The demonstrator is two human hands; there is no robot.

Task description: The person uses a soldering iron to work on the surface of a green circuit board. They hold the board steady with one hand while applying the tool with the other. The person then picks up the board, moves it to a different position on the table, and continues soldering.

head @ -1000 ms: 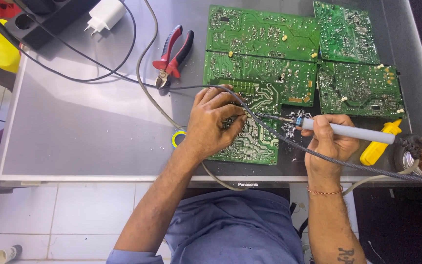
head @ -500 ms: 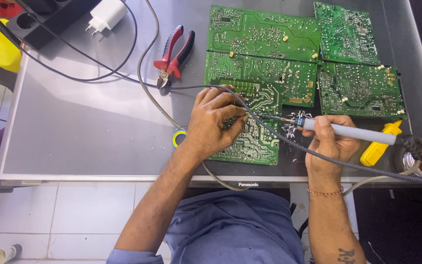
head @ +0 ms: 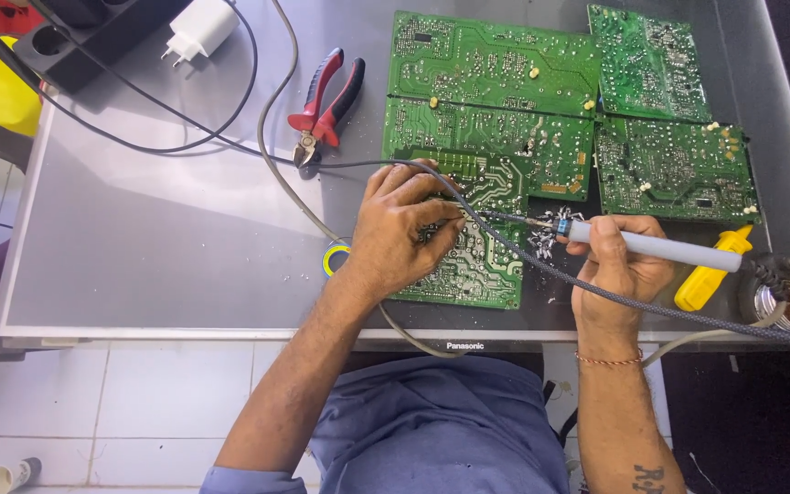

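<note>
My left hand [head: 404, 229] presses down on a green circuit board [head: 482, 265] lying near the front edge of a flat grey panel [head: 157, 256], fingers curled over the board. In my right hand [head: 619, 265] I grip a grey-handled soldering iron [head: 660, 245]. Its tip points left and meets the board's right edge beside my left fingertips. A braided cable [head: 541, 265] runs across the board and under my right hand.
Several more green circuit boards [head: 496, 82] lie at the back. Red-handled pliers [head: 326, 105] sit left of them. A white charger [head: 198, 27] and black power strip [head: 93, 37] are at back left. A yellow tool [head: 710, 274] and a round tin [head: 784, 302] lie at right.
</note>
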